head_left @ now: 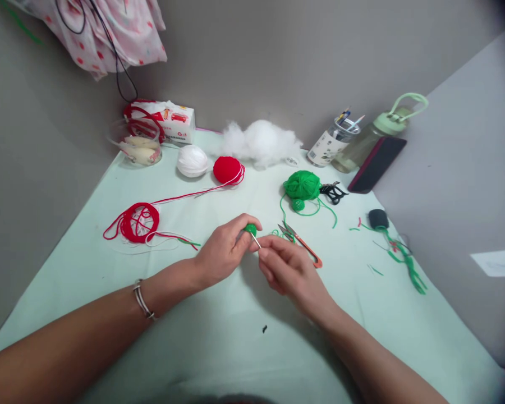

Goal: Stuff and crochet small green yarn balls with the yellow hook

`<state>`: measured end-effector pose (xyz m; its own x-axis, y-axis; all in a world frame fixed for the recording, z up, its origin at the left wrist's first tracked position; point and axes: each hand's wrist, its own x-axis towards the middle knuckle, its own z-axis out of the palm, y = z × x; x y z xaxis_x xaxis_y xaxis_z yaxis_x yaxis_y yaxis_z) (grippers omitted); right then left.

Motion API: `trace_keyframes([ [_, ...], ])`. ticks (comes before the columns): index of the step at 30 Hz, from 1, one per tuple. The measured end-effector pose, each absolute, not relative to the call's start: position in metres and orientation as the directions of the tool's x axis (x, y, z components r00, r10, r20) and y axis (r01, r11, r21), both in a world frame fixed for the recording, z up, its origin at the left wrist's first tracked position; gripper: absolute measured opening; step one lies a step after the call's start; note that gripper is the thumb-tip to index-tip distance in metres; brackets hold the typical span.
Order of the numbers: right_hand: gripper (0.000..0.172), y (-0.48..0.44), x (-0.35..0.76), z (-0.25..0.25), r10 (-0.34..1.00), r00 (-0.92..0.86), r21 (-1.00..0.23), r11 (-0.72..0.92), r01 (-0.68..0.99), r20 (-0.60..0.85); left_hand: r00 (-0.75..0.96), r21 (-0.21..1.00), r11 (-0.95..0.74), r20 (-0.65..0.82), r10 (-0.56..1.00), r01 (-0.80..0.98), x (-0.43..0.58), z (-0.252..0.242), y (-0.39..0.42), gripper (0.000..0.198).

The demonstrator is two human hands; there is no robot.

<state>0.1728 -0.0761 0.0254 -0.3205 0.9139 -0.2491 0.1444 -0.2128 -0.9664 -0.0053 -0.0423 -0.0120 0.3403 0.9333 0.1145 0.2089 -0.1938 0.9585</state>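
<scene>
My left hand (225, 249) pinches a small green crocheted piece (249, 229) between thumb and forefinger, above the middle of the table. A thin metal needle or hook (256, 240) is gripped in my right hand (292, 272), and its far end meets the green piece; which tool it is I cannot tell. Just beyond my right hand lie orange-handled thread snips (305, 247) with bits of green yarn by their blades. Farther back sits a green yarn ball (302, 185), with a small green crocheted ball (298, 205) in front of it.
A red-and-white yarn bundle (141, 223) lies left, with white (192, 161) and red (228, 170) yarn balls behind. White stuffing (265, 143) is by the wall. Black-handled scissors (334, 193), a pen cup (330, 143), a bottle (387, 123) and a phone (377, 164) stand or lie at right.
</scene>
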Motion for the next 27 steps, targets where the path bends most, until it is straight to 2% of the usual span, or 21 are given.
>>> trace_keyframes([
  [3, 0.024, -0.069, 0.177, 0.027, 0.799, -0.452, -0.839, -0.515, -0.174, -0.396, 0.286, 0.941, -0.268, 0.203, 0.937, 0.208, -0.007, -0.010, -0.041, 0.017],
  [5, 0.023, -0.070, 0.178, 0.028, 0.720, -0.575, -0.766, -0.599, -0.232, -0.389, 0.252, 0.959, -0.235, 0.191, 0.949, 0.159, -0.009, -0.010, -0.039, 0.015],
  [6, 0.025, -0.072, 0.178, 0.029, 0.654, -0.659, -0.746, -0.632, -0.207, -0.372, 0.233, 0.974, -0.189, 0.157, 0.960, 0.123, -0.010, -0.010, -0.038, 0.014],
  [8, 0.034, -0.080, 0.175, 0.032, 0.435, -0.833, -0.758, -0.651, -0.029, -0.342, 0.197, 0.996, -0.077, 0.067, 0.978, 0.045, -0.012, -0.010, -0.033, 0.015],
  [10, 0.039, -0.088, 0.171, 0.038, 0.263, -0.892, -0.850, -0.485, 0.206, -0.367, 0.171, 1.000, -0.009, 0.011, 0.985, -0.014, -0.015, -0.011, -0.028, 0.018],
  [11, 0.039, -0.091, 0.169, 0.040, 0.275, -0.883, -0.903, -0.317, 0.291, -0.381, 0.165, 0.999, 0.002, 0.004, 0.986, -0.033, -0.016, -0.011, -0.026, 0.018],
  [13, 0.036, -0.092, 0.168, 0.043, 0.417, -0.844, -0.918, 0.051, 0.393, -0.338, 0.179, 0.994, 0.046, -0.029, 0.983, -0.095, -0.017, -0.010, -0.023, 0.018],
  [15, 0.031, -0.089, 0.170, 0.040, 0.618, -0.765, -0.837, 0.312, 0.449, -0.180, 0.212, 0.977, 0.105, -0.065, 0.975, -0.185, -0.017, -0.008, -0.024, 0.015],
  [16, 0.027, -0.086, 0.172, 0.036, 0.712, -0.697, -0.792, 0.377, 0.481, -0.084, 0.228, 0.964, 0.131, -0.077, 0.971, -0.233, -0.016, -0.007, -0.025, 0.013],
  [18, 0.019, -0.078, 0.177, 0.028, 0.873, -0.477, -0.746, 0.382, 0.546, 0.098, 0.254, 0.937, 0.159, -0.079, 0.964, -0.311, -0.014, -0.004, -0.029, 0.011],
  [20, 0.015, -0.070, 0.181, 0.020, 0.953, -0.269, -0.793, 0.272, 0.544, 0.142, 0.282, 0.928, 0.161, -0.064, 0.957, -0.335, -0.010, -0.002, -0.034, 0.013],
  [22, 0.026, -0.065, 0.182, 0.015, 0.973, -0.228, -0.876, 0.150, 0.459, 0.047, 0.315, 0.931, 0.163, -0.055, 0.948, -0.327, -0.005, -0.001, -0.039, 0.015],
  [24, 0.031, -0.062, 0.182, 0.015, 0.938, -0.331, -0.921, 0.039, 0.387, -0.099, 0.331, 0.937, 0.169, -0.062, 0.941, -0.306, -0.001, -0.001, -0.041, 0.016],
  [27, 0.032, -0.060, 0.183, 0.020, 0.859, -0.435, -0.913, -0.083, 0.400, -0.269, 0.295, 0.909, 0.226, -0.121, 0.948, -0.350, -0.001, -0.003, -0.039, 0.016],
])
